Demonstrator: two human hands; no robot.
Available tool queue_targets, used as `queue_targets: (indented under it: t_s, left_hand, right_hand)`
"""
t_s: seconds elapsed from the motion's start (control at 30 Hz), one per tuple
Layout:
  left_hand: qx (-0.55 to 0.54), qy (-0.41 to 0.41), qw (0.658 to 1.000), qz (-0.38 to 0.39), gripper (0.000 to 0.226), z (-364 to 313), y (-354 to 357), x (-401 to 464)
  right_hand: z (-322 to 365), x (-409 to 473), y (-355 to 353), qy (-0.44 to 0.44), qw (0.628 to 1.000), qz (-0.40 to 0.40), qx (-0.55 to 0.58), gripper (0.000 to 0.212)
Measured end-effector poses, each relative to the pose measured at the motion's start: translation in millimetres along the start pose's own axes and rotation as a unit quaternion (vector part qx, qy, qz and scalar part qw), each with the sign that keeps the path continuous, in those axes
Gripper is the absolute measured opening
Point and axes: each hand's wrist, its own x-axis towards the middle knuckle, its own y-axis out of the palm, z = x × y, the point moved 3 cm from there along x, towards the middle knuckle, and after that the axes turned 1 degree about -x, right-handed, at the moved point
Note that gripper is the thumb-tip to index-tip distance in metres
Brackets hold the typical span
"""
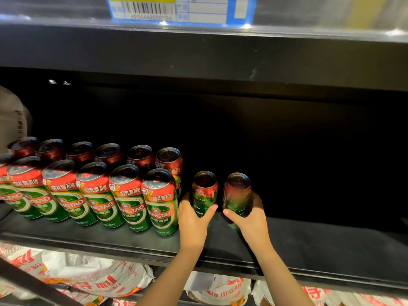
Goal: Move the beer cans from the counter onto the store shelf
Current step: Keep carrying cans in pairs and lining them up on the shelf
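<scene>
Left hand [191,219] and right hand [251,217] each gripping one upright beer can [204,192] [237,192] on the dark store shelf [309,244], just right of two rows of shelved cans [92,191].

Dark store shelf [309,246], two rows of upright beer cans [130,202] at left

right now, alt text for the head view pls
Two hands each hold a green-and-red beer can upright on a dark store shelf: left hand, left can; right hand, right can. Two rows of cans stand left of them.
</scene>
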Motion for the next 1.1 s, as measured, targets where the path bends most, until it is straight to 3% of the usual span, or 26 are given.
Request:
queue_targets:
  t_s: [0.4, 0.67, 0.93, 1.1]
  left_hand:
    - [0.005, 0.012, 1.000, 0.011, 0.049, 5, 3, 1]
    - [0.039, 0.019, 0.999, -0.013, 0.057, -6, 1, -2]
    - [0.014, 0.019, 1.000, 0.001, 0.050, -5, 1, -5]
    - [0.019, 0.030, 0.999, 0.024, 0.044, -9, 2, -9]
  right_hand:
    - [1, 1, 1, 0.007, 1.000, 0.002, -0.008, 0.070]
    - [1, 2, -1, -0.007, 1.000, 0.013, -0.011, 0.057]
    - [6, 2, 1, -0.015, 0.999, 0.034, -0.006, 0.064]
    - [7, 1, 2, -0.040, 0.998, 0.032, -0.030, 0.041]
